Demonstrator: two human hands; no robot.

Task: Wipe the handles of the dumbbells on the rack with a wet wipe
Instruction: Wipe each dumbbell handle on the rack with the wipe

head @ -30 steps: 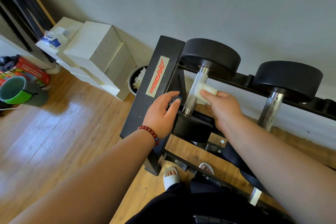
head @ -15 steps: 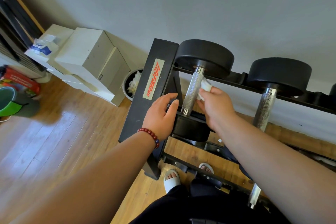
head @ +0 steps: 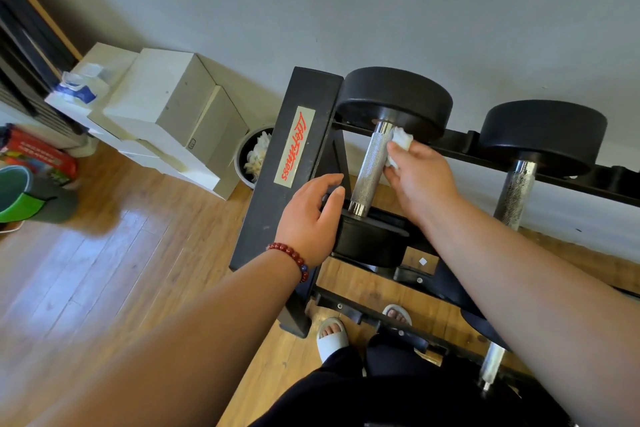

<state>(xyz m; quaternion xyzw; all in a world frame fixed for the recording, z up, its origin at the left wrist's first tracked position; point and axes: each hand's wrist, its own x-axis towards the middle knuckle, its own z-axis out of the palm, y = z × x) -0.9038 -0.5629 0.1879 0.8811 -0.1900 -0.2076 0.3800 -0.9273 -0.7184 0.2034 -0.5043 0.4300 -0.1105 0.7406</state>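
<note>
The rack (head: 277, 184) is black, with a red-lettered label on its side post, and stands against a grey wall. 2 dumbbells lie across its top tier. The nearer dumbbell's knurled handle (head: 370, 170) sits just at 1 o'clock from the picture's centre and runs from a black weight head at 12 o'clock down to another at 6 o'clock.

The right hand (head: 422, 180) comes in from 4 o'clock and pinches a crumpled white wet wipe (head: 401, 142) between thumb and fingers. It presses the wipe against the handle's upper end on its 3 o'clock side, just below the far weight head.

The left hand (head: 311, 218) lies at 9 o'clock of the handle's lower end. Its fingers are loosely bent against the rack's inner edge, and whether they clasp that edge or only rest on it cannot be told. A bracelet (head: 291, 256) of dark red beads circles that wrist.

The second dumbbell's handle (head: 517, 189) lies well apart at 3 o'clock, with no hand on it.

At 10 o'clock, stacked white boxes (head: 162, 94) stand by the wall, and a round bin (head: 254, 156) holding crumpled white scraps stands between them and the rack. A green bucket (head: 15, 194) sits on the wooden floor (head: 104, 253) at 9 o'clock. At 6 o'clock, 2 feet in white slippers (head: 330, 336) stand under the rack's lower rail.
</note>
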